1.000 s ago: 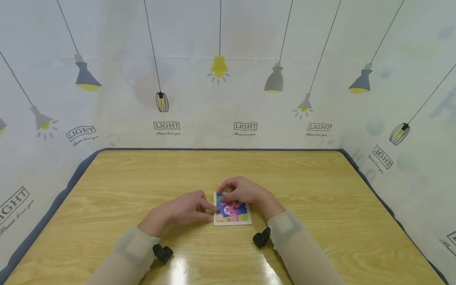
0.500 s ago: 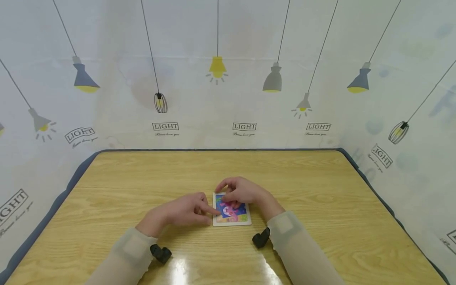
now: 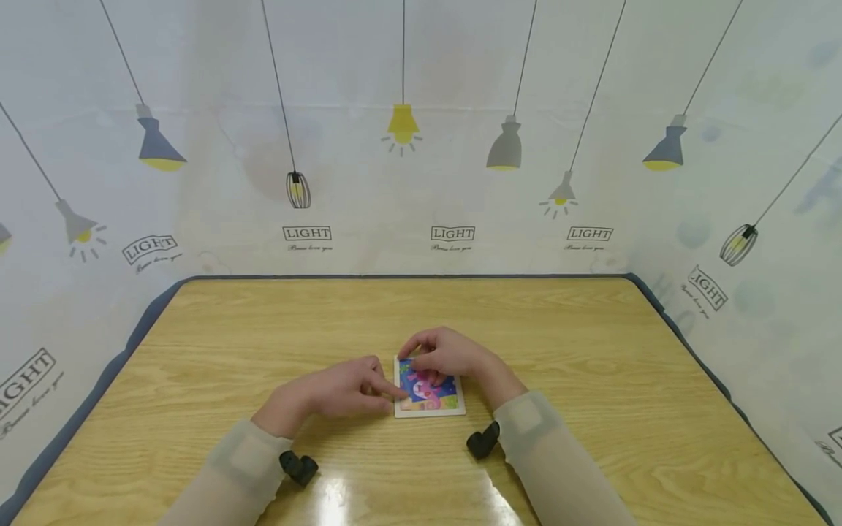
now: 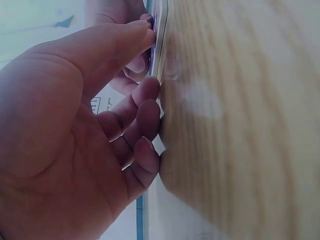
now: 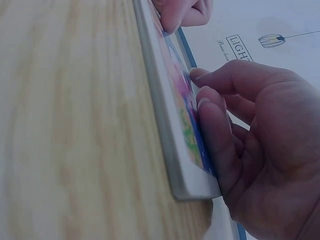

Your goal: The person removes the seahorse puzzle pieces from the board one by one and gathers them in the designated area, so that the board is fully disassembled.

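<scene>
A small square picture board point(image 3: 430, 414) with a white frame lies flat on the table. Its picture, pink on blue with green and orange patches, is partly hidden by the hands. From the left, my left hand point(image 3: 342, 387) lays its straight index finger on the picture's lower left part; its other fingers are bent, their tips on the wood in the left wrist view. My right hand point(image 3: 450, 352) is over the board's far side. Its index fingertip is at the far left corner, and the thumb point(image 5: 212, 125) rests along the picture in the right wrist view.
The wooden table point(image 3: 263, 307) reaches to a dark blue edging point(image 3: 408, 275) along its back and sides. Behind it hangs a pale curtain point(image 3: 355, 146) printed with lamps. Each sleeve cuff carries a black wrist camera point(image 3: 299, 467).
My left index finger has slid a little toward the near side, from the picture's left edge to its lower left part. My right hand stays in place on the board.
</scene>
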Available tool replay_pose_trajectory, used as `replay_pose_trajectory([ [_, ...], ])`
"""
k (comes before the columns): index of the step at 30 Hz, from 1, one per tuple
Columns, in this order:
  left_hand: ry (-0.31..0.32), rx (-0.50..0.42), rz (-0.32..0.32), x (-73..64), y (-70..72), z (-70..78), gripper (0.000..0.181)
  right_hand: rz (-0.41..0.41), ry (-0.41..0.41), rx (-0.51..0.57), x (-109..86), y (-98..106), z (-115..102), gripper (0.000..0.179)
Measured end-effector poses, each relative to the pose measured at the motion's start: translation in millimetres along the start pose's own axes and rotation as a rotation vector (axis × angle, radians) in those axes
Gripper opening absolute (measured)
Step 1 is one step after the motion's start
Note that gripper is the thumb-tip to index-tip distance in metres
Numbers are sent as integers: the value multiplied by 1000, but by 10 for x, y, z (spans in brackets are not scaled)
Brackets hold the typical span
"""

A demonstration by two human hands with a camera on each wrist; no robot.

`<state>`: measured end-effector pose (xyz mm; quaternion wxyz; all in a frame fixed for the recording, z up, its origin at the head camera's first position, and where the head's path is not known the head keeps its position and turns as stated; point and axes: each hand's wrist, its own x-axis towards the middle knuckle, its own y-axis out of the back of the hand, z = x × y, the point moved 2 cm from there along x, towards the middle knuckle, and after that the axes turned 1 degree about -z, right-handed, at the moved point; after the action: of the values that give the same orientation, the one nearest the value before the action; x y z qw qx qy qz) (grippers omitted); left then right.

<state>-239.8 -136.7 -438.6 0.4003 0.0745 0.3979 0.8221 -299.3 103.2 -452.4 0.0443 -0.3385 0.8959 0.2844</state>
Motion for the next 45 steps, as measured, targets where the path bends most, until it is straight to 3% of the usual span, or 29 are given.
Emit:
replay_pose_trajectory([
  [25,-32,-30,3,-20,22,13,30,62,0,-99,14,-32,-66,19],
  [33,-2,-46,-13,-32,18,-1,36,51,10,-137,-35,-25,-122,24],
  [45,23,3,5,-4,39,29,38,57,-13,-115,-45,31,-107,25],
])
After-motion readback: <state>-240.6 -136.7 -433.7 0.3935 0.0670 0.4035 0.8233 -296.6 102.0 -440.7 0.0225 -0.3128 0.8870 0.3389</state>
